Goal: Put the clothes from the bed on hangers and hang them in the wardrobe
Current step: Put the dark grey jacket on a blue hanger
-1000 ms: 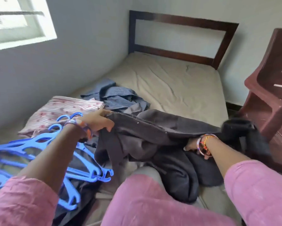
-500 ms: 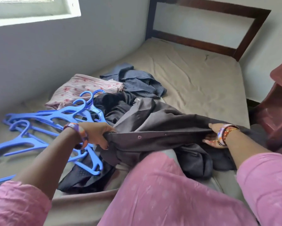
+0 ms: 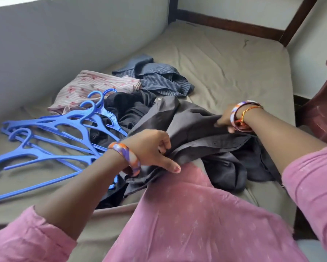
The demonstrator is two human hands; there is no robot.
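At frame centre, grey shirt [image 3: 193, 127] is stretching lower-left to right | left hand [image 3: 151, 148] and right hand [image 3: 224, 120] fingers are pinching its ends | blue hangers [image 3: 64, 129] are lying nearer the left hand

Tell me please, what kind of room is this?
Most likely a bedroom in a home. A bed with a dark wooden frame stands against the wall, and loose clothes lie on it beside blue plastic hangers.

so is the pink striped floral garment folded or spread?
Folded: the pink striped floral garment lies as a flat, layered rectangle by the wall, beside the blue plastic hangers.
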